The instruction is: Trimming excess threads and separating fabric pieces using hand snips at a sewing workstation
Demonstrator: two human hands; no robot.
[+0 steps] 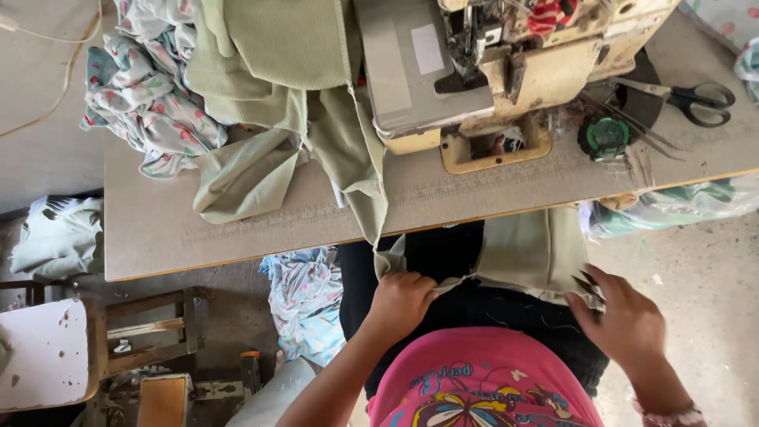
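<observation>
The person sits at the desk (237, 237) with a pale green fabric piece (530, 249) spread across the lap, just below the desk's front edge and under the overlock sewing machine (474, 71). The left hand (399, 300) has its grip closed on the piece's left edge, fingers curled around a bunched fold. The right hand (621, 316) pinches the right edge, and what looks like a small pair of thread snips (589, 286) pokes out between its fingers.

To my eye this is the in-between step: the piece is being held taut and looked over or trimmed in the lap, away from the needle. The next move, I'd judge, calls for keeping that stretch even while the loose edge is lined up, with the snips kept clear of the cloth itself.

The piece's long axis runs left to right between the two hands, roughly parallel to the desk edge. Its upper edge points toward the machine, and a narrow green strip (368, 182) hangs over the desk edge down toward the left hand.

More green cloth (269, 63) and a floral fabric heap (150, 95) are piled on the desk's left side. Black-handled scissors (696, 99) lie at the right, well apart from both hands.
</observation>
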